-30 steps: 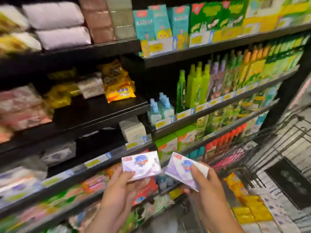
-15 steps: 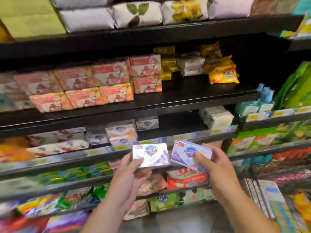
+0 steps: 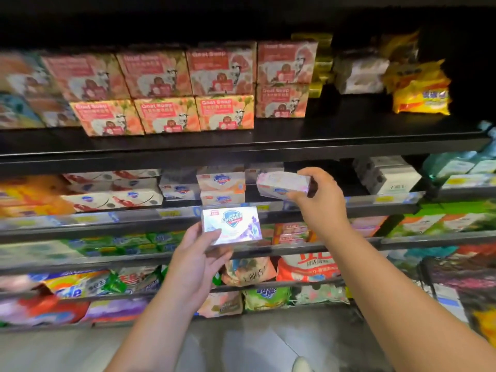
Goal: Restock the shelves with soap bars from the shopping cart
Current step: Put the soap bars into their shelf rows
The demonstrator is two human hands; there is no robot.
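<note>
Our right hand (image 3: 315, 196) pinches a Safeguard bar (image 3: 283, 183) toward the shelf gap (image 3: 330, 181) — probably lavender, it's blurry — while our left hand (image 3: 198, 253) grips the spare (image 3: 231, 225), label up.

Pink and orange Goat Soap boxes (image 3: 166, 114) are stacked two high near the top, with a yellow packet (image 3: 421, 99) to their right, and lower down sit blurred green packets (image 3: 120, 244), a Tide detergent bag (image 3: 72, 288) and a red bag (image 3: 306, 268), above a grey floor (image 3: 268, 345).
</note>
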